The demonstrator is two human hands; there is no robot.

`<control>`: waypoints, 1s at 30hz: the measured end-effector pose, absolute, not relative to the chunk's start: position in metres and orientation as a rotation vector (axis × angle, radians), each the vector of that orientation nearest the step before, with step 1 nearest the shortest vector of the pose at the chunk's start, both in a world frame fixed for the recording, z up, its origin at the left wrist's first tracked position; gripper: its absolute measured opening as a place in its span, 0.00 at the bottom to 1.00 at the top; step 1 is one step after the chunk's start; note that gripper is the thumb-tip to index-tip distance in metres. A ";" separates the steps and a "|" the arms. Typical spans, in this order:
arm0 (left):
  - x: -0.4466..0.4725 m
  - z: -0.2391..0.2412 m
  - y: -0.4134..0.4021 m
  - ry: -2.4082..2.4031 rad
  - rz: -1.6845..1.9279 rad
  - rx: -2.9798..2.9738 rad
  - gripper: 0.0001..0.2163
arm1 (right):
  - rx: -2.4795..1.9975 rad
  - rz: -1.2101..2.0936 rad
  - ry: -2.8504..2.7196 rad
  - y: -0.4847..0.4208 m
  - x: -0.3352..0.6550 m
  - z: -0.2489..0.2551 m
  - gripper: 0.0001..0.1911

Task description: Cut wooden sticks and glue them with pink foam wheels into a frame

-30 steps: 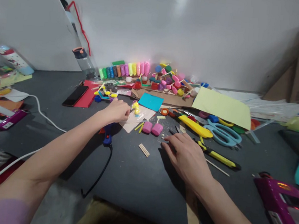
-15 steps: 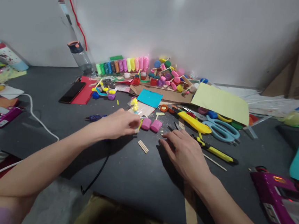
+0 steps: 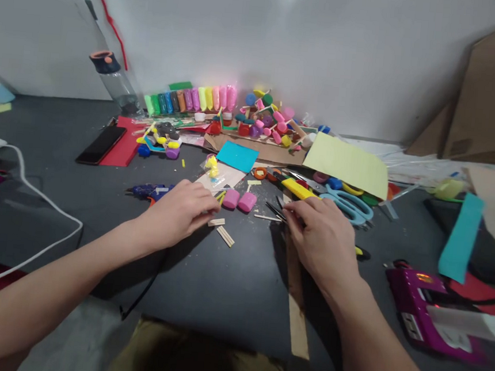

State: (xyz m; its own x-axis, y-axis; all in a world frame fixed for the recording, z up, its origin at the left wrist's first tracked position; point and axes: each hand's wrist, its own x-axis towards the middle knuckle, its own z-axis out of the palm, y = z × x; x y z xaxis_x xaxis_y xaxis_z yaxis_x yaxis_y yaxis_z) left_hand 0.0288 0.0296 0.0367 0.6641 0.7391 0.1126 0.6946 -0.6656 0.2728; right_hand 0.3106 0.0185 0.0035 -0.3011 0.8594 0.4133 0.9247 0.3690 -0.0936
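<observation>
My left hand (image 3: 180, 211) is closed in a pinch on a short wooden stick piece (image 3: 216, 222), held just above the dark table (image 3: 220, 298). A pair of loose wooden sticks (image 3: 225, 237) lies right beside it. Two pink caps (image 3: 238, 200) sit just beyond my fingertips. My right hand (image 3: 325, 238) is curled with its fingers closed over a small black tool (image 3: 274, 208), whose tips stick out to the left. A thin stick (image 3: 266, 217) lies under those tips. A cardboard strip (image 3: 296, 311) runs out from under my right wrist.
A blue glue gun (image 3: 149, 190) lies left of my left hand. A yellow utility knife (image 3: 297, 188), blue scissors (image 3: 350, 205) and yellow paper (image 3: 347, 164) lie beyond my right hand. A purple device (image 3: 420, 293) sits at right. At left are a phone (image 3: 101, 144) and white cable (image 3: 29, 253).
My left hand drew back from the card by the caps toward me and now pinches a stick piece. My right hand moved forward onto the black tool. The view shifted right.
</observation>
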 end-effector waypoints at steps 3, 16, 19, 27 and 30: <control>0.035 0.033 0.014 1.028 0.331 2.675 0.06 | -1.600 -0.227 -2.311 0.021 0.312 0.003 0.13; 0.061 0.021 0.001 1.045 0.187 2.760 0.10 | -1.588 -0.246 -2.488 0.025 0.285 -0.011 0.13; 0.042 0.021 0.016 1.238 0.181 2.692 0.08 | -1.579 -0.222 -2.444 0.025 0.284 -0.012 0.14; 0.031 0.021 0.031 1.337 0.261 2.671 0.12 | -1.459 -0.114 -2.370 0.017 0.269 -0.009 0.18; 0.041 0.020 0.046 1.340 0.260 2.723 0.20 | -1.448 -0.101 -2.357 0.021 0.270 -0.011 0.20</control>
